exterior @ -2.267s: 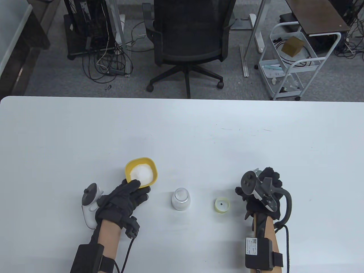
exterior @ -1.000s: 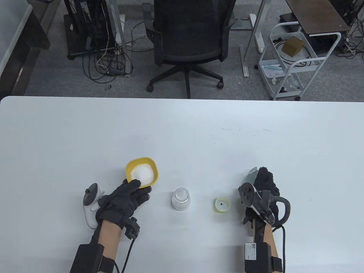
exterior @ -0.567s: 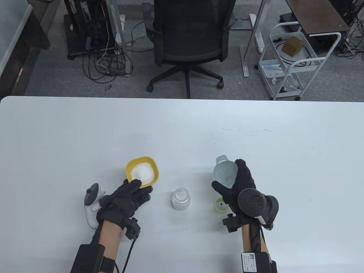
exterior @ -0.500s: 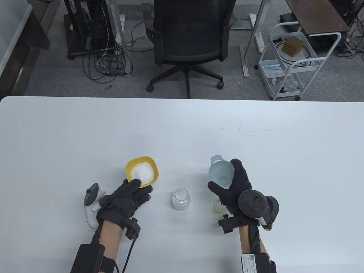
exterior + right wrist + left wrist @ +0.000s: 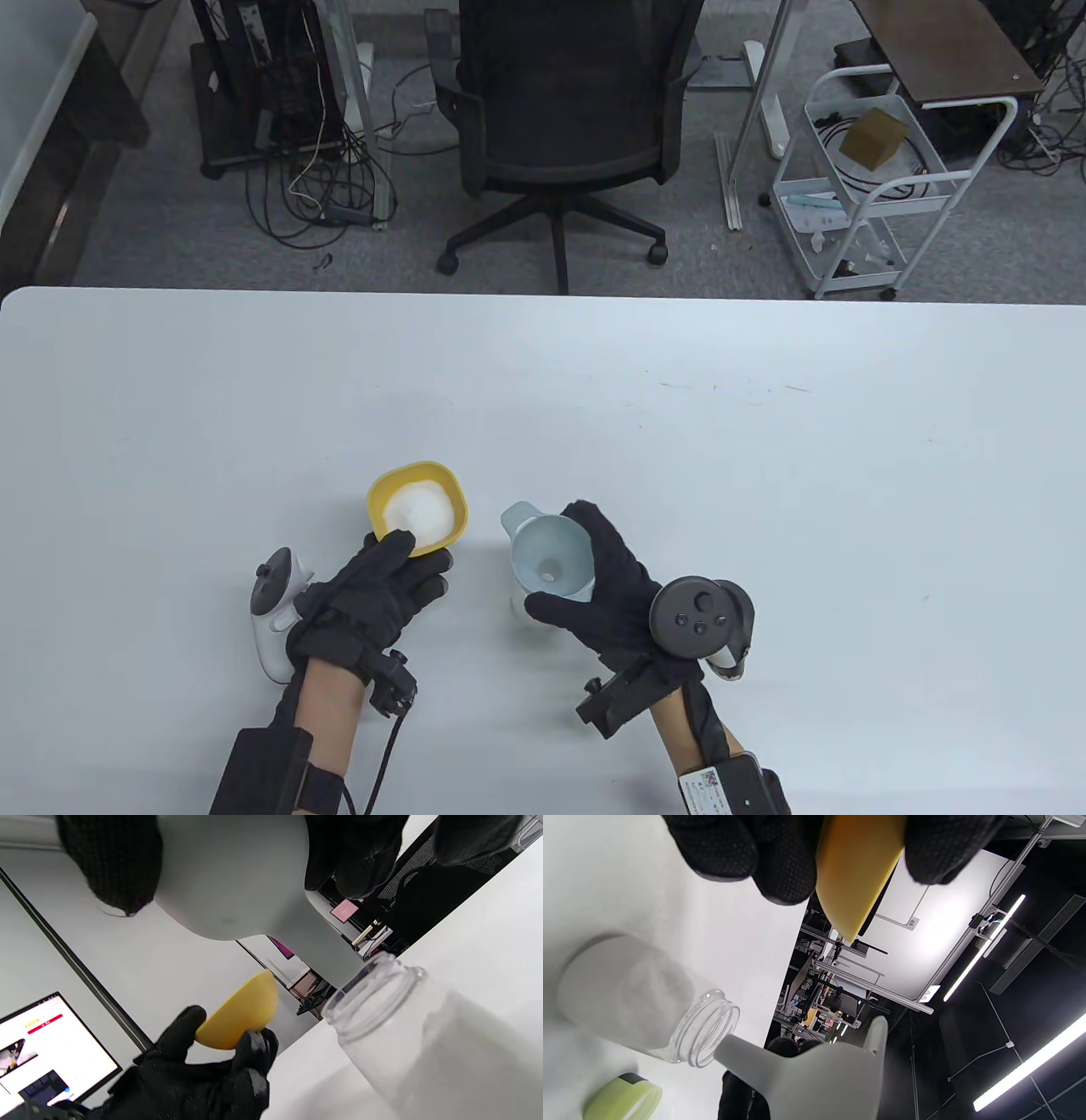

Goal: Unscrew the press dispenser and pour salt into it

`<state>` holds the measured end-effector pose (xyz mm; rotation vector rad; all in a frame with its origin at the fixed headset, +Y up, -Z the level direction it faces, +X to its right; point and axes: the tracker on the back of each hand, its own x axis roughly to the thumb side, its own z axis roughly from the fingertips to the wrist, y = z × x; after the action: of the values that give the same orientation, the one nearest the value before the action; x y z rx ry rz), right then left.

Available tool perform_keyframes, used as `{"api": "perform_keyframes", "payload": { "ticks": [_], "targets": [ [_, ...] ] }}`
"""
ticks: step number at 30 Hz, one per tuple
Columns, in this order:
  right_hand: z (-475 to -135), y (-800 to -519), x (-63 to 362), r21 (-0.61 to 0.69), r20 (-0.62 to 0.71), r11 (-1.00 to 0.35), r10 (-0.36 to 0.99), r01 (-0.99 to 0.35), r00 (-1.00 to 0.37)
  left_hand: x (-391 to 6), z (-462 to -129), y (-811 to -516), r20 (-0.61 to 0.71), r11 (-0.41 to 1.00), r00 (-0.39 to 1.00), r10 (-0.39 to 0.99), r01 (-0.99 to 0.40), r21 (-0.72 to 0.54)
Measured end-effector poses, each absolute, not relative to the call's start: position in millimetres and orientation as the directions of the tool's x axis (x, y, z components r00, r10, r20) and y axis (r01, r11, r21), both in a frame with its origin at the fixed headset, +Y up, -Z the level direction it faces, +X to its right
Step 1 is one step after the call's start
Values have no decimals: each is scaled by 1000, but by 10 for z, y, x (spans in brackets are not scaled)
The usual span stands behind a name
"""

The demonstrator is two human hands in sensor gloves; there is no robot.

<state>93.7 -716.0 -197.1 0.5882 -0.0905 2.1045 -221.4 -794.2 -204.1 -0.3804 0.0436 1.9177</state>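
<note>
My left hand (image 5: 417,562) grips the near rim of a yellow bowl (image 5: 417,508) heaped with white salt; the bowl also shows in the left wrist view (image 5: 857,870). My right hand (image 5: 564,564) holds a pale grey funnel (image 5: 543,548) over the clear jar, which it hides in the table view. In the right wrist view the funnel (image 5: 237,878) has its spout at the mouth of the jar (image 5: 415,1035). The left wrist view shows the same jar (image 5: 628,997) upright and part full of white salt, with the funnel (image 5: 814,1077) at its mouth.
The yellow-green dispenser cap (image 5: 623,1099) lies on the table beside the jar; my right hand hides it in the table view. The white table (image 5: 764,475) stretches far and right. A black office chair (image 5: 560,110) stands beyond the far edge.
My right hand picked up the funnel at the right and carried it left over the jar, covering the cap. My left hand kept its grip on the bowl, which shifted slightly.
</note>
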Motion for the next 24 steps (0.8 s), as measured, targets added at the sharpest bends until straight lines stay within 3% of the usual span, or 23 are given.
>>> {"api": "perform_keyframes", "payload": {
  "ticks": [18,24],
  "targets": [
    [-2014,-7465,823,210,402,-628,754,-749,-519,-2124,-2043,-7868,-227,-349,-305,925,-917,-192],
    [-2012,-7465,837,206,403,-635,748,-745,-526,-2030,-2019,-7729,-162,-236,-202,966,-946,-224]
  ]
}}
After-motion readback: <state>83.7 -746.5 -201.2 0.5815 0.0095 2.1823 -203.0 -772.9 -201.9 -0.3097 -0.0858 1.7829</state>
